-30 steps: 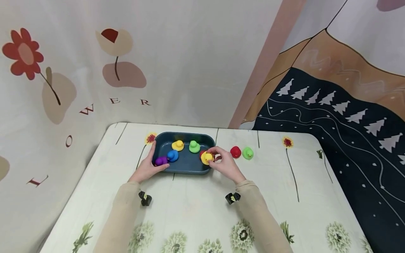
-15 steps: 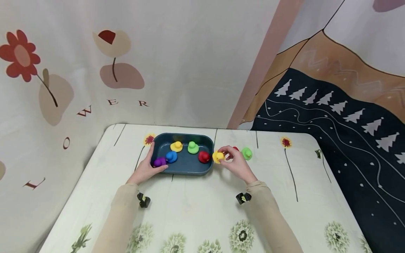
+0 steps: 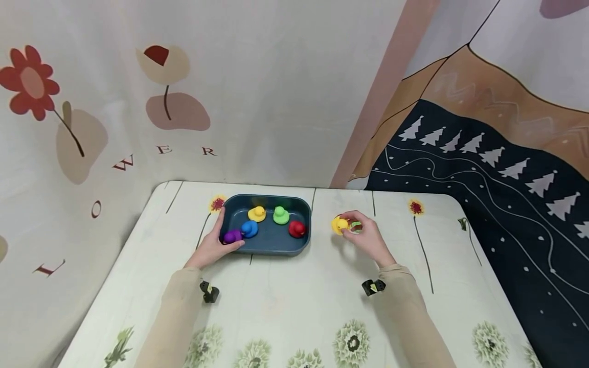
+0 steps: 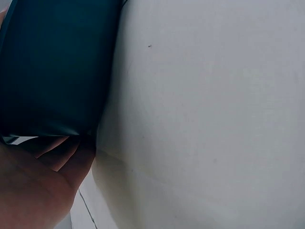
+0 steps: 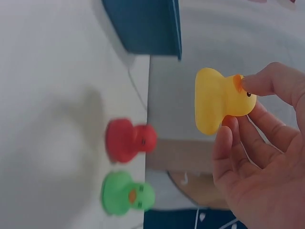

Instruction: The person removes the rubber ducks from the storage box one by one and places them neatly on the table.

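Observation:
My right hand (image 3: 365, 237) pinches a yellow rubber duck (image 3: 340, 225) by its head, between thumb and fingertips. In the right wrist view this duck (image 5: 214, 100) hangs above the table, to one side of the dark blue tray (image 5: 147, 28). A red duck (image 5: 125, 139) and a green duck (image 5: 116, 192) stand below on the table, mostly covered by the hand in the head view. My left hand (image 3: 210, 249) grips the left end of the tray (image 3: 271, 242), thumb over the front rim. The left wrist view has the fingers against the tray's outer wall (image 4: 57, 67).
Inside the tray are a purple duck (image 3: 232, 235), a blue duck (image 3: 249, 228), a yellow duck (image 3: 256, 214), a green duck (image 3: 281, 215) and a red duck (image 3: 297, 229). A flower-printed cloth (image 3: 285, 301) covers the table, and a curtain (image 3: 276, 102) hangs behind it.
My right hand has carried the yellow duck from over the tray's right end out to the right, uncovering the tray's red duck. My left hand stays on the tray.

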Motion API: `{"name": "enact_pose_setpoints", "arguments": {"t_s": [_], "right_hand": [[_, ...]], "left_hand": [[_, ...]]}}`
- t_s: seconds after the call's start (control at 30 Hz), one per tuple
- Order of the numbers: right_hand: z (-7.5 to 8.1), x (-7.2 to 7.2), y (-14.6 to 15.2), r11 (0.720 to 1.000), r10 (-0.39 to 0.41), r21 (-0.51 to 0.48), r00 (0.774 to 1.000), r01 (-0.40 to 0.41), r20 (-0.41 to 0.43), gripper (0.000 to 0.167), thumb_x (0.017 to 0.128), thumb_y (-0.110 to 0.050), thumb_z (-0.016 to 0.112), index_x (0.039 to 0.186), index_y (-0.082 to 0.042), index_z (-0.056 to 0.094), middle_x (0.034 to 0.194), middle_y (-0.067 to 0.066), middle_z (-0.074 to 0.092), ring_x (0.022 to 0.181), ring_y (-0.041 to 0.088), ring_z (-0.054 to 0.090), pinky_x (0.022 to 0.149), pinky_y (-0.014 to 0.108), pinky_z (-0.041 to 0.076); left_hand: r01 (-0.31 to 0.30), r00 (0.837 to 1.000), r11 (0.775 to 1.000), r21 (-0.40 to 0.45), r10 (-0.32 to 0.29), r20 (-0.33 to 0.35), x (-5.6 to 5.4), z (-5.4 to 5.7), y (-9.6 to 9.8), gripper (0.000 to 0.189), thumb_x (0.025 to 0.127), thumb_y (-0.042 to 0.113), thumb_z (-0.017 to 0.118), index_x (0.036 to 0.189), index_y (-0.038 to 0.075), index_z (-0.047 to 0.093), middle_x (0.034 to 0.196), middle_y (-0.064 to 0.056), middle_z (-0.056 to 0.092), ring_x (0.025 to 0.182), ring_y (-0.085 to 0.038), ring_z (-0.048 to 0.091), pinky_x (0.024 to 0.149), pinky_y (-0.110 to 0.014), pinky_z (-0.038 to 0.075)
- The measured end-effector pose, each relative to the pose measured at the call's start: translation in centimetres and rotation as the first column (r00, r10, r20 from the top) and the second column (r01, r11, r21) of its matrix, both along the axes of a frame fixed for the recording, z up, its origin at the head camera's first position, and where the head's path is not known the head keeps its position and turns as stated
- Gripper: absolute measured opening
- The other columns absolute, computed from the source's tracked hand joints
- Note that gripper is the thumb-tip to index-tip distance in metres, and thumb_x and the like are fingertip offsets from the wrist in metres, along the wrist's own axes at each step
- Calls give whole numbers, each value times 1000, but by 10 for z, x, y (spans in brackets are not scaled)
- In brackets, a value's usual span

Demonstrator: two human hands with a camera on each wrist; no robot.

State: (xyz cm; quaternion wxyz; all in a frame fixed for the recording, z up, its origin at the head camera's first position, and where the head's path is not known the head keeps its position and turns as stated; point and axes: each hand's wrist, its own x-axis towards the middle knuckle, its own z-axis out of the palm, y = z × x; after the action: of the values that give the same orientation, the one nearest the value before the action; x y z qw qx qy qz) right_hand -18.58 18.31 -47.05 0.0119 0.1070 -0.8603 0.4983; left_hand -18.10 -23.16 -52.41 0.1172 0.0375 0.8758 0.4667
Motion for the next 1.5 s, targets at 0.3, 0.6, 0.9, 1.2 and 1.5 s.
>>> {"name": "enact_pose_setpoints", "arguments": {"t_s": [0.3,0.6,0.9,1.2,1.5], "right_hand": [[-4,-2,33,997,-71,44,997,70,26,31,85,3,69,115,3,61,113,19,62,102,31,55,83,40,49],[-7,-7,65,988,-131,84,991,131,1,30,85,4,68,114,5,62,111,21,62,101,32,55,76,21,47],[-15,-13,91,981,-127,146,992,125,6,30,85,4,68,115,6,62,114,22,60,100,34,55,74,18,46],[-27,-18,101,980,-116,175,988,97,105,31,87,2,65,118,6,61,120,24,58,104,35,51,87,43,48],[-40,-25,111,983,-102,166,989,82,111,31,88,2,64,119,5,61,119,24,59,102,33,52,88,47,47]], "left_hand": [[-3,1000,1000,0,3,10,0,0,0,111,86,41,73,153,33,-15,160,-18,-1,140,-50,11,106,-67,18],[-2,1000,1000,8,2,2,-1,-1,1,110,86,39,73,154,31,-14,160,-15,-2,140,-49,11,107,-67,18],[-5,1000,1000,8,5,8,-2,0,-1,111,85,42,73,154,32,-14,160,-16,-2,140,-49,11,106,-67,18],[-11,1000,1000,9,11,12,-1,-1,-1,109,87,35,73,153,32,-14,160,-17,-1,140,-49,10,106,-67,17],[-13,1000,1000,5,13,5,0,1,2,110,86,40,73,154,31,-13,160,-18,0,140,-49,12,106,-67,18]]}}
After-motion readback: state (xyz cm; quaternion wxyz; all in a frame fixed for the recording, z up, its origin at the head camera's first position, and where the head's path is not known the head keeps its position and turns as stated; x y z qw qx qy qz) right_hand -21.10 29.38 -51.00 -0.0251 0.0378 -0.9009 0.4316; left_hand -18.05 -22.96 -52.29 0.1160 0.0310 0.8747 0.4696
